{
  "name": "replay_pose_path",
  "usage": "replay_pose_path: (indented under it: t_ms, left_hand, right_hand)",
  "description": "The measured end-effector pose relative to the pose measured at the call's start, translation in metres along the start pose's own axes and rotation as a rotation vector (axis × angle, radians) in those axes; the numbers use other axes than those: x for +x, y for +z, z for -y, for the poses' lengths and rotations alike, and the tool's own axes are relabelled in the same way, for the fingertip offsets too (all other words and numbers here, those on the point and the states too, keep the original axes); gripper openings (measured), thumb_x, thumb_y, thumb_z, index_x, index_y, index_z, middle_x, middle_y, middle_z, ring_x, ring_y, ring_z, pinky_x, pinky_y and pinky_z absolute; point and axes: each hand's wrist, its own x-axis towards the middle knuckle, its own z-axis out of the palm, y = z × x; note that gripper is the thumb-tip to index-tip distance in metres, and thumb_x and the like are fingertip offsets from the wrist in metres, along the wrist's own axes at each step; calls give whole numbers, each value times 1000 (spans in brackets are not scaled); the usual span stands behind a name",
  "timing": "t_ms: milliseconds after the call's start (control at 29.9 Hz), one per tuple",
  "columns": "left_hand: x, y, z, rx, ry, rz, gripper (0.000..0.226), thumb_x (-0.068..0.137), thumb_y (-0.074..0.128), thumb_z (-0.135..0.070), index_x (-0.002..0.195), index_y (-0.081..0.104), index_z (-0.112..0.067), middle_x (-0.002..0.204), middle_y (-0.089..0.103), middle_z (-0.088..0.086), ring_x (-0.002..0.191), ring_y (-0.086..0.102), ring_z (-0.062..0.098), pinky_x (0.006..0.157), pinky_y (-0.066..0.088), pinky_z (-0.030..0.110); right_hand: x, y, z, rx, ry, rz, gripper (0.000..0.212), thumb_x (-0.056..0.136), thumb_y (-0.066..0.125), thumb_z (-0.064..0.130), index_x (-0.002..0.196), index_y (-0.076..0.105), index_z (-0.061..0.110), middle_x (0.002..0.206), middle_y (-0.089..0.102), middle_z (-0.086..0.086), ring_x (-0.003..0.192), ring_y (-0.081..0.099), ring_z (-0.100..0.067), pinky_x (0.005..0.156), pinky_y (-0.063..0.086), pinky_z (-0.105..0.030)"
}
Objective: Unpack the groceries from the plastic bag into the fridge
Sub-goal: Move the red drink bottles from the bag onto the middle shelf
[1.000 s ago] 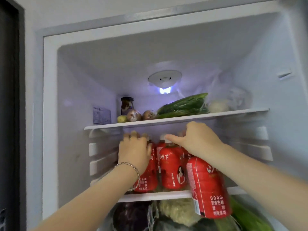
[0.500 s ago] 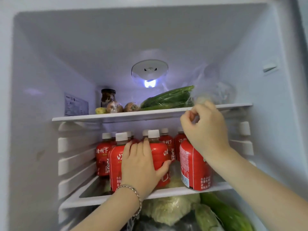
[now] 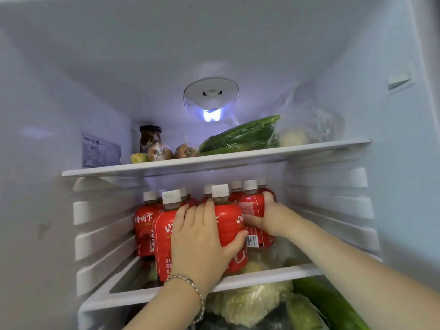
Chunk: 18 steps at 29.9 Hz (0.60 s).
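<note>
Both hands are now down on the middle shelf, while half a second ago the right one was up near the edge of the top shelf. In the white fridge interior (image 3: pixel 392 186), the white middle shelf (image 3: pixel 269 276) carries a tight group of red plastic bottles with white caps (image 3: pixel 145 232). The left hand (image 3: pixel 202 241), with a silver bracelet, lies open and flat over the two front bottles, thumb hooked around the right one (image 3: pixel 228 225). The right hand (image 3: pixel 273 220) has come down and now wraps around the red bottle at the right end (image 3: pixel 254 206), which stood nearer the shelf's front edge before. I judge that this bottle is being pushed into the group, so the drinks are nearly stored. The plastic bag is not in view. Above, on the top shelf (image 3: pixel 214 160), lie wrapped green vegetables (image 3: pixel 240 136) and a dark glass jar (image 3: pixel 150 136).
</note>
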Motion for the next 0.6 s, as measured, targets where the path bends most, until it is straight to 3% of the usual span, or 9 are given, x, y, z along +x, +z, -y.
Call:
replay_pose_path:
  t_ms: [100,167,301,334,434,535,601]
  left_hand:
    - [-1,0,0,3,-4,-5,77,69,36,-71,100,68,-8,85,71,2,78,68,21,94,29,33]
    - [-1,0,0,-16,-5,-9,77,68,36,-71,100,68,-8,84,71,2,77,68,20,94,29,33]
    - [-2,-3,0,-41,-14,25,78,69,35,-72,102,67,-10,87,71,1,80,68,20,95,28,32]
    - [-2,-4,0,-48,-10,37,77,70,35,-72,103,66,-10,89,71,1,81,68,20,96,28,32]
    - [-5,-7,4,-141,25,-8,64,79,37,-61,106,65,-11,99,69,2,93,65,19,99,26,32]
    - [-11,-10,16,-318,2,-189,40,83,43,-31,106,66,-9,112,63,9,109,47,18,102,29,37]
    - [-17,-9,25,-265,-86,-178,37,78,47,-25,106,65,-12,123,56,13,117,38,23,105,31,46]
  right_hand:
    - [21,10,7,97,13,26,83,85,61,42,147,11,19,136,49,-16,118,54,-32,97,47,-42]
    - [24,17,12,207,55,54,73,87,61,36,145,21,18,134,50,-15,117,54,-33,93,50,-44]
    - [8,8,8,313,33,135,22,87,63,28,100,59,11,109,65,-10,98,64,-25,89,54,-39]
    - [0,4,7,394,-3,71,23,89,62,30,97,62,9,106,67,-11,95,65,-24,89,54,-39]
    - [-28,-2,11,715,-125,-87,52,88,56,46,128,51,13,109,63,-3,96,61,-16,89,50,-33]
    - [-52,11,20,654,-283,164,80,77,71,42,141,25,33,114,53,13,99,56,-4,84,45,-19]
    - [-54,24,22,536,-331,161,88,70,79,37,139,24,35,117,52,15,99,56,-1,78,46,-14]
